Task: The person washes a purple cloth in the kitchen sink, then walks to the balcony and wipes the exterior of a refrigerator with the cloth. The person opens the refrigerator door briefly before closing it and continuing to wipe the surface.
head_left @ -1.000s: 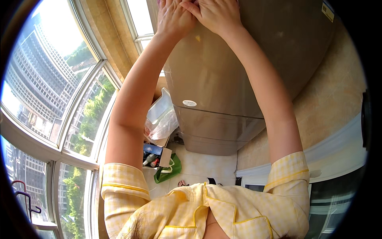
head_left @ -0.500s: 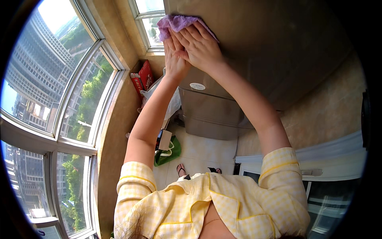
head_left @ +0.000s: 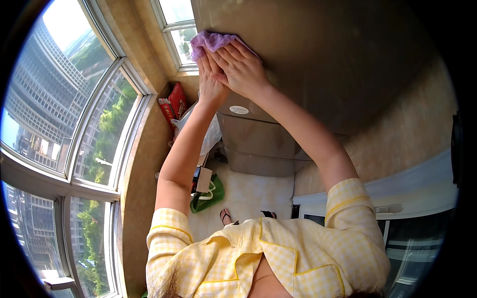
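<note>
A purple cloth (head_left: 211,40) lies pressed against the upper left edge of a grey-brown appliance, probably a refrigerator, with a smooth front (head_left: 308,59). My right hand (head_left: 243,72) holds the cloth under its outstretched fingers, the palm partly off it. Beside it, my left hand (head_left: 212,85) also reaches the cloth with its fingertips. The two hands touch, and the right one partly covers the left one's fingers. Both arms stretch up and away from me. An oval white sticker (head_left: 239,110) sits on the door just below my hands.
Tall windows (head_left: 94,134) run along my left, and a small window (head_left: 181,42) stands beside the appliance. A red box (head_left: 174,103) and a plastic bag (head_left: 211,136) fill the left corner. On the tiled floor lies a green bag (head_left: 211,196). A white-framed door (head_left: 397,198) is at right.
Both hands and the cloth have slid a little toward me along the appliance's edge. The view has shifted slightly too. Both hands keep their contact with the cloth.
</note>
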